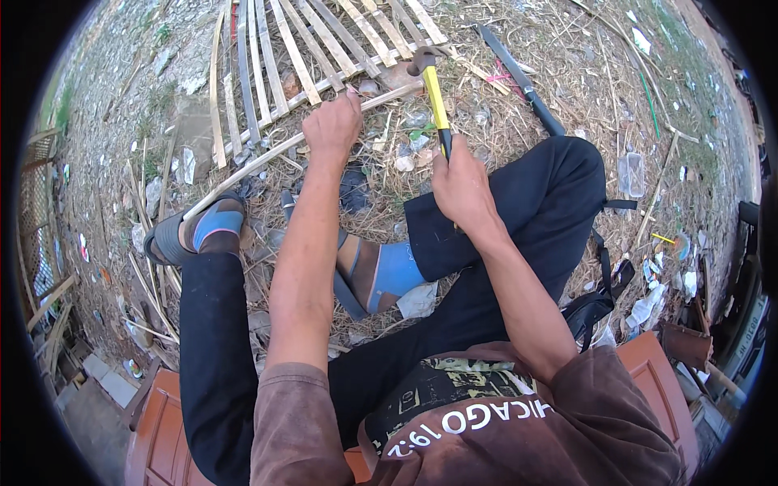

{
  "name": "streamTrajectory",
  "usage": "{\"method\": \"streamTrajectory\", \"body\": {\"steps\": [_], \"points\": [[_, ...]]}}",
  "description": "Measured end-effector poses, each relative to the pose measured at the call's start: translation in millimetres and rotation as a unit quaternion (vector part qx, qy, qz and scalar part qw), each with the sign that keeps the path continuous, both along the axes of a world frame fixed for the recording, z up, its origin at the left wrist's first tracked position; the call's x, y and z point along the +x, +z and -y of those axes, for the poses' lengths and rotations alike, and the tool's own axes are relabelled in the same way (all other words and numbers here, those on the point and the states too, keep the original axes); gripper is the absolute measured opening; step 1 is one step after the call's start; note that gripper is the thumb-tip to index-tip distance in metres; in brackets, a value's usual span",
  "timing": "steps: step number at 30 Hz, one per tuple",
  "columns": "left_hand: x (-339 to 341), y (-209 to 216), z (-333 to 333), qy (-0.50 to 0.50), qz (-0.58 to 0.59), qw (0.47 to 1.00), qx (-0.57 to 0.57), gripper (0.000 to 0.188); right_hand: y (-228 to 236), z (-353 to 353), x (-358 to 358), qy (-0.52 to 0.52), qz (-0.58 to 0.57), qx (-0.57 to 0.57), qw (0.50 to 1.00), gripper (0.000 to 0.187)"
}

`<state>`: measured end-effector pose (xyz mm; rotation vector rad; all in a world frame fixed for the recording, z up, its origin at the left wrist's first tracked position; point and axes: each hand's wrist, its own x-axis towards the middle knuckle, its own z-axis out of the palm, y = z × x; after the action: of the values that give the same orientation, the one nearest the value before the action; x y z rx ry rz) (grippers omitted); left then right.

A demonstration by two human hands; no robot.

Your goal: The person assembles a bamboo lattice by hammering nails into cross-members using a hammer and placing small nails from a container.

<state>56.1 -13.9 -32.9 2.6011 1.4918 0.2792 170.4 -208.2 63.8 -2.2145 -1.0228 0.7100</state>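
Note:
My right hand (466, 182) is wrapped round the black grip of a claw hammer (438, 99) with a yellow shaft. The hammer's head is raised near one end of a long pale stick (259, 159). My left hand (332, 128) is closed with its fingers pressed together, over the stick and the lower ends of the slats. What its fingertips pinch, if anything, is too small to tell. Ahead of it lies a fan of thin wooden slats (297, 47), joined by a crosspiece (271, 115). The stick's near end rests by my left sandal (168, 239).
A long knife (519, 78) with a dark handle lies right of the hammer, by my bent knee. A clear plastic box (630, 174) and a black strapped bag (596, 304) are at the right. Loose sticks (154, 283) and litter cover the ground. An orange-brown seat (162, 421) is beneath me.

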Motion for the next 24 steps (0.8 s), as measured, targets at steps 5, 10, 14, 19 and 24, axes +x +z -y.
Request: {"method": "streamTrajectory", "body": {"steps": [5, 10, 14, 19, 24], "points": [[-4.1, 1.0, 5.5, 0.001, -0.009, 1.0, -0.004, 0.054, 91.7, -20.0, 11.2, -0.052, -0.023, 0.186, 0.981, 0.015], [7.2, 4.6, 6.3, -0.003, -0.004, 1.0, -0.001, 0.054, 20.9, 0.6, -8.4, -0.091, 0.025, 0.223, 0.97, 0.019], [0.0, -1.4, 5.0, 0.003, -0.008, 1.0, 0.026, 0.052, -2.9, 1.6, -11.5, -0.023, -0.016, -0.006, 1.0, 0.021], [-6.0, -0.9, 7.4, -0.001, -0.016, 0.999, 0.052, 0.049, 86.1, -18.5, 1.6, -0.045, -0.029, 0.19, 0.98, 0.016], [5.9, 2.1, 9.2, 0.004, -0.014, 0.999, 0.034, 0.05, 7.0, -2.7, -7.7, -0.079, 0.051, 0.215, 0.972, 0.019]]}}
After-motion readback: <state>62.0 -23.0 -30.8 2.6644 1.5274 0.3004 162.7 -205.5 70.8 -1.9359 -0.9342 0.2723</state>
